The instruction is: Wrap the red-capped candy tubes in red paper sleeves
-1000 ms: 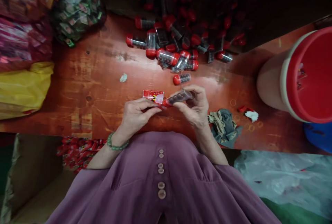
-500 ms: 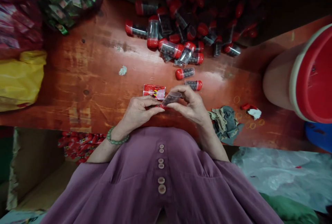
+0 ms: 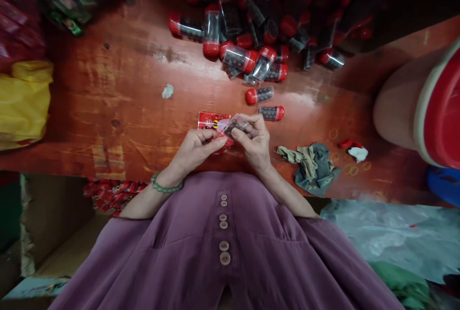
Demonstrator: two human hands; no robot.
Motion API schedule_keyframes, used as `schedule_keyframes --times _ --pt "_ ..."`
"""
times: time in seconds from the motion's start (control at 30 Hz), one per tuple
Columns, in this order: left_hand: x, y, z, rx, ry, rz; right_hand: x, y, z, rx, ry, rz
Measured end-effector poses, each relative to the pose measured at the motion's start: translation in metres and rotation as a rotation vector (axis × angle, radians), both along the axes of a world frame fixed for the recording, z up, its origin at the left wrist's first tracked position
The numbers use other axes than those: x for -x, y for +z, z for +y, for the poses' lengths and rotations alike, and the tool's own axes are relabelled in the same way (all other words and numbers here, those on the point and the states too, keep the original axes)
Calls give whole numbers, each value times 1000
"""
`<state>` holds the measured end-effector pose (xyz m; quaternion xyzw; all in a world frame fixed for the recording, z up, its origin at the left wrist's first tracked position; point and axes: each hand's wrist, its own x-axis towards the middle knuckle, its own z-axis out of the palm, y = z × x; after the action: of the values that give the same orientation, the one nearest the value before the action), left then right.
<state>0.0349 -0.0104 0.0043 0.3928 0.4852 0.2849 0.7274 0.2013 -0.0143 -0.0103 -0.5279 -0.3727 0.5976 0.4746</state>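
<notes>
My right hand [image 3: 256, 140] pinches a small clear container [image 3: 237, 122] between thumb and fingertips, at the centre of the frame, with dark round pieces showing through its wall. It slants from lower left to upper right, its long axis running from my left thumb toward my right fingers. My left hand [image 3: 201, 147] meets it at the lower-left end, thumb and forefinger pressed together on a red piece [image 3: 225, 144]; I cannot tell whether that is a cap or a wrapper. Both hands are at the container, my right covering more of its side and my left only that end. Just beyond my left fingertips a red printed packet [image 3: 206, 119] lies flat, partly hidden behind the container. Past my right knuckles, two similar red-capped containers lie on their sides, one with its cap to the right [image 3: 271, 113], the other, a little higher in the frame, with its cap to the left [image 3: 259, 95]. The table [image 3: 136, 118] is worn reddish wood with scuffs and dark knots. A heap of red-capped tubes [image 3: 237, 56] fades into shadow at the top centre. To the right of my hands sit a crumpled cloth [image 3: 318, 168] and a few rubber bands [image 3: 354, 170]; a pale bucket [image 3: 398, 109] stands tilted-looking at the right edge, and a yellow bag [image 3: 23, 106] lies at the left edge.
</notes>
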Motion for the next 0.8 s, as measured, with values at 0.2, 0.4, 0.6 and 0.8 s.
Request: schedule_keyframes --times 0.2,0.4,0.6,0.8 --pt "1 0 3 -56 -90 82 0 0 -1 -28 6 -71" --pt "-2 -5 -1 169 -72 -105 1 0 -5 -80 72 -129" --pt "-5 -8 -3 186 -85 -118 -6 0 -1 -14 99 -114" --pt "1 -4 -1 171 -109 -91 1 3 -3 15 115 -74"
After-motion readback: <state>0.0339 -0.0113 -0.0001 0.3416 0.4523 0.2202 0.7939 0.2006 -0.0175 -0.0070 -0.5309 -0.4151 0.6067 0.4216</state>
